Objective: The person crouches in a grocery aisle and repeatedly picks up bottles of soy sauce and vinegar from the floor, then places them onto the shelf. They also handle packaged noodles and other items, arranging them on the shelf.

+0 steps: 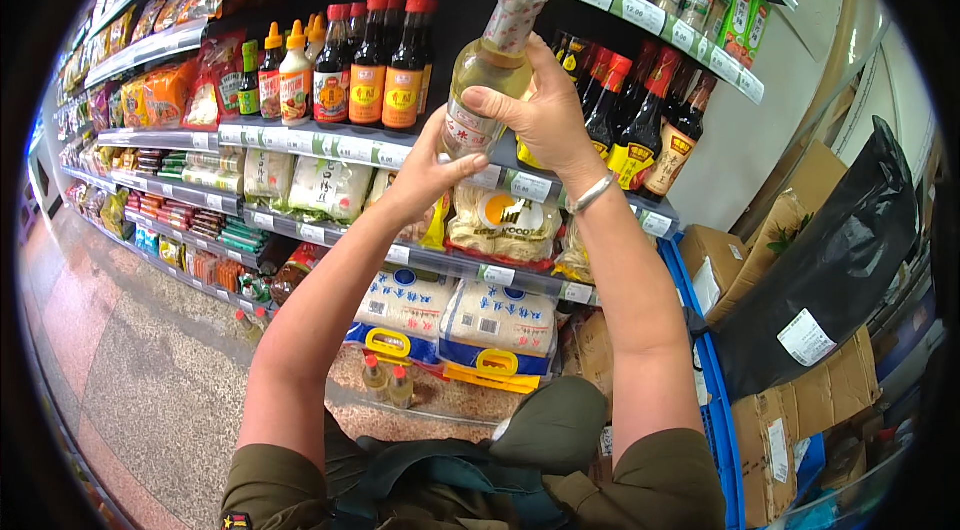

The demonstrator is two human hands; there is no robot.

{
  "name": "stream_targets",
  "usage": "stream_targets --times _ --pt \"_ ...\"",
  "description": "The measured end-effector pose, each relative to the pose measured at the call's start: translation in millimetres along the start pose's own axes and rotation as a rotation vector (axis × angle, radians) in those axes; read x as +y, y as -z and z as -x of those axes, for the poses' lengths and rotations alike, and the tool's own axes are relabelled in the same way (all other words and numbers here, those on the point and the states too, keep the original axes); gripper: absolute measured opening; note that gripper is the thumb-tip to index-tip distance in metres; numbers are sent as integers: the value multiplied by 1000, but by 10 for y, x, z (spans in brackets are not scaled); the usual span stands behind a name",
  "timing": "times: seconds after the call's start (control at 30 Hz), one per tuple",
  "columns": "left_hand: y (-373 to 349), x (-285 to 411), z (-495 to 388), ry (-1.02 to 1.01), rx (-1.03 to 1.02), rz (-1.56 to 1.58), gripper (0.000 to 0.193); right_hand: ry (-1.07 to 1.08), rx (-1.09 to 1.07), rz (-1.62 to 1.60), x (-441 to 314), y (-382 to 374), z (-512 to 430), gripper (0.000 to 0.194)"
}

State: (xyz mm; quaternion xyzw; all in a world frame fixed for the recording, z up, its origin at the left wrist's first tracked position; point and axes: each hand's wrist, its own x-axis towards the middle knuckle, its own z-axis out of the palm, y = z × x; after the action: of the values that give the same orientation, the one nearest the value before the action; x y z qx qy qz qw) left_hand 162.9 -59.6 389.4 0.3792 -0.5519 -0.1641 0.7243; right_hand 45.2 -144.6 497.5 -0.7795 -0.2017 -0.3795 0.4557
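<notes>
In front of the shelves I hold up a clear glass bottle (480,72) of pale yellow liquid. It tilts slightly to the right, with a red cap, a patterned neck wrap and a label bearing writing. My left hand (427,181) supports its lower end, the thumb across the front. My right hand (551,113) grips its right side, thumb over the shoulder and fingers partly hidden behind. Behind it, dark sauce bottles (367,68) with red caps stand to the left, and other dark bottles (637,128) stand to the right.
Below are noodle packs (502,226) and rice bags (495,327) with yellow handles. Small red-capped bottles (400,389) stand on the floor, with others (255,327) farther left. At right are a blue crate (720,417), a black plastic bag (817,267) and cardboard boxes (712,252).
</notes>
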Motion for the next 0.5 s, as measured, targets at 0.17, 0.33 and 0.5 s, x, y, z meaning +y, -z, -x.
stream_targets --times 0.17,0.33,0.5 --pt "120 -226 -535 -229 172 -386 49 113 92 397 448 135 -104 76" --pt "6 -434 -693 -51 201 -377 50 51 152 317 834 383 -182 71" --pt "170 -549 -877 101 192 -458 50 -107 241 -19 1164 403 -481 63"
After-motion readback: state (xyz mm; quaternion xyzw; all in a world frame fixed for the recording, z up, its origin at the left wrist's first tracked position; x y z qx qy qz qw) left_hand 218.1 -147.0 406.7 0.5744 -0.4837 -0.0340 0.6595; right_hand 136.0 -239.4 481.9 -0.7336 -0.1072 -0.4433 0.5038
